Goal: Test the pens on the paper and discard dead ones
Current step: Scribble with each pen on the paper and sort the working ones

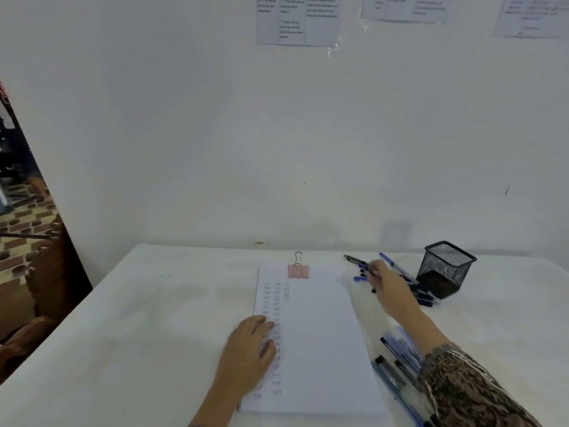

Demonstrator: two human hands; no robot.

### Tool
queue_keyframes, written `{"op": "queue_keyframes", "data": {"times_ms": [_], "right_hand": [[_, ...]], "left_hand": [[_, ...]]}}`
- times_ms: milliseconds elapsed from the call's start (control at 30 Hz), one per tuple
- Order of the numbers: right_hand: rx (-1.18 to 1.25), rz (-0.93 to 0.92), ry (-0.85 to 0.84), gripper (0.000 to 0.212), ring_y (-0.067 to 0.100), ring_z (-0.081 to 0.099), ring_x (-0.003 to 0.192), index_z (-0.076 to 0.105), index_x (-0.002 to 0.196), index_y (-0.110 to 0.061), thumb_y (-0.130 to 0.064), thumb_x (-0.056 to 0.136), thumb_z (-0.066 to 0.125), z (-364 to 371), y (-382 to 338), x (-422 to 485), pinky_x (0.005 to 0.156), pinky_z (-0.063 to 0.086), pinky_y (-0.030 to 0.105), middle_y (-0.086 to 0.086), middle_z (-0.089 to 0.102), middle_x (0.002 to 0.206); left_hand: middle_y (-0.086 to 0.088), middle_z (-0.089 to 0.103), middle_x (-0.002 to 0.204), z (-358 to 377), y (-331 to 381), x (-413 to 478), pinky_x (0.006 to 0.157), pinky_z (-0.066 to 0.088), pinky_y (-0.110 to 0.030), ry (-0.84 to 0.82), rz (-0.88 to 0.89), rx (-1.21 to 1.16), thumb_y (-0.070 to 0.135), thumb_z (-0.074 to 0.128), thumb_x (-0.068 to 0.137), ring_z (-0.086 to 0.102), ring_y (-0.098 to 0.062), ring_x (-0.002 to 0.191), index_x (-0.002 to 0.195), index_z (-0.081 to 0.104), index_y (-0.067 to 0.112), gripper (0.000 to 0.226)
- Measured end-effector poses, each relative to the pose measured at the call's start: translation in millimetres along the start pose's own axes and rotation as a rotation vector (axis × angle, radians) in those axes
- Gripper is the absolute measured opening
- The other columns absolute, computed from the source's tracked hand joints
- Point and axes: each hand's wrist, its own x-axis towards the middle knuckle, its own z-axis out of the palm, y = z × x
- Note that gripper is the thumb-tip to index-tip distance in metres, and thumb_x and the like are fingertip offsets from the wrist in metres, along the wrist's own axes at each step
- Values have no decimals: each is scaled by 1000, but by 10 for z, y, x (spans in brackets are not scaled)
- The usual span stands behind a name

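A white sheet of paper (320,340) lies on the table, marked with columns of small test scribbles and held at the top by a pink binder clip (298,270). My left hand (249,349) rests flat on the sheet's left edge. My right hand (386,283) reaches over a loose pile of pens (421,295) at the back right, and its fingers pinch a dark pen (357,261) there. A second group of blue and black pens (397,362) lies beside the paper's right edge, partly under my right forearm.
A black mesh pen cup (445,266) stands at the back right, just behind the pen pile. The white table (147,334) meets a white wall at its far edge. Its left edge drops off toward a brick-patterned floor.
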Motion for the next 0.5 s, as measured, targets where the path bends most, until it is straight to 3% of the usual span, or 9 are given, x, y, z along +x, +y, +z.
{"op": "queue_keyframes", "data": {"times_ms": [67,200,367,500], "right_hand": [[521,11,74,4,13,39,59,47,95,-22,-24,98,45,-132,-284,-46,58,33,28,-5,44,68],[1419,123,74,42,9,27,42,55,55,-21,-56,80,53,-190,-832,-259,44,25,21,-8,33,46],[1950,324,129,34,14,12,41,56,50,-20,-43,36,76,194,-937,-461,41,17,20,-5,25,37],[2282,385,205,58,11,23,35,68,70,-18,-36,20,91,535,-803,-521,36,22,21,-7,30,44]], "left_hand": [[7,47,135,-4,13,3,101,22,-13,8,1,7,54,14,73,42,-8,125,128,53,21,75],[8,32,147,-37,32,-1,106,12,-12,-16,-46,33,56,9,74,29,-6,134,142,35,20,81],[8,13,155,-11,2,10,109,-4,-17,-67,-93,122,59,-6,64,11,-6,142,147,19,19,95],[9,11,155,-5,-4,1,109,-6,-17,-80,-88,147,58,-8,64,9,-5,142,147,17,19,96]]}}
